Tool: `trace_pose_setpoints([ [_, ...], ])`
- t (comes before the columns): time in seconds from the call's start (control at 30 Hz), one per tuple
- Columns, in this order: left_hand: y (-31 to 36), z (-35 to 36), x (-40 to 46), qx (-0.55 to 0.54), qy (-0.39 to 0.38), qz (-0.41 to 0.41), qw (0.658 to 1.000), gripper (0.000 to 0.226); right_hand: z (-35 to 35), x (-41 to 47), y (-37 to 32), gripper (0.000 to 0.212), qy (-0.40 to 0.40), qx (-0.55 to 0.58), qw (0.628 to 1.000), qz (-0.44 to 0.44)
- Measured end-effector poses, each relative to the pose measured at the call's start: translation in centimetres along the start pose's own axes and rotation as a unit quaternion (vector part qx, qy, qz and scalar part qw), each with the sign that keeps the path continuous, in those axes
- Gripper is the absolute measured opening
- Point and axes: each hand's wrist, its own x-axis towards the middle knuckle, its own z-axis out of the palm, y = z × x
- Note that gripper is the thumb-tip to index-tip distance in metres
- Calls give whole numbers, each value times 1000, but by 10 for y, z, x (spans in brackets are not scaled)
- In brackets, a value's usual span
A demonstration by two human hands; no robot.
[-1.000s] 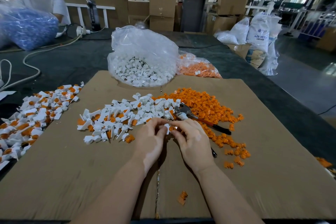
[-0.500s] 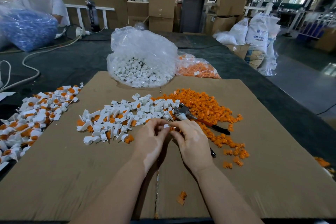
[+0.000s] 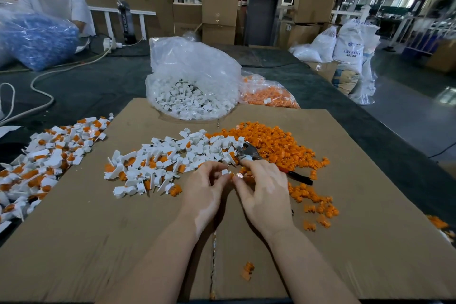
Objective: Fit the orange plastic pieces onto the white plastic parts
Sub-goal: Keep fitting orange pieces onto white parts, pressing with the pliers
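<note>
My left hand point(image 3: 206, 187) pinches a small white plastic part point(image 3: 225, 172) over the middle of the cardboard sheet point(image 3: 98, 229). My right hand point(image 3: 265, 191) pinches a small orange piece point(image 3: 238, 176) right beside it, fingertips almost touching. A heap of loose white parts point(image 3: 177, 158) lies just beyond my left hand. A heap of orange pieces point(image 3: 276, 145) spreads beyond and to the right of my right hand. At the left edge lies a pile of white parts with orange pieces fitted point(image 3: 42, 160).
Pliers point(image 3: 251, 154) with red-black handles lie on the orange heap by my right fingers. A clear bag of white parts point(image 3: 192, 81) and a bag of orange pieces point(image 3: 266, 94) stand behind. A stray orange piece point(image 3: 247, 270) lies near me. Another person point(image 3: 51, 0) sits far left.
Both hands have stayed at the same spot, with the fingertips working slightly around the white part and the orange piece.
</note>
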Motion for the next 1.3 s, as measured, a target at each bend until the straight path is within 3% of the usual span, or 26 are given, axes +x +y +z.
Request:
trace_pose_setpoints([
  [0.07,0,1,1,-7,1,-8,1000,12,-2,2,4,34,17,-86,994,63],
  [0.17,-1,1,1,6,-1,-3,1000,11,-8,6,12,57,-111,-219,951,186],
  [0.27,-2,1,2,10,-2,1,1000,9,-12,11,20,69,-205,-264,920,205],
  [0.57,-1,1,3,-5,6,-7,1000,9,-18,25,19,54,-247,-258,909,215],
  [0.73,3,-1,3,-45,8,-25,999,9,-21,22,13,41,-195,-221,941,165],
  [0.83,6,-1,3,-107,2,-60,992,10,-28,23,6,35,-206,-145,954,164],
  [1.03,12,-3,12,-213,5,-124,969,7,-45,35,-8,29,-341,20,920,193],
  [1.3,14,-4,26,-235,45,-170,956,6,-65,44,-19,31,-394,155,872,248],
])
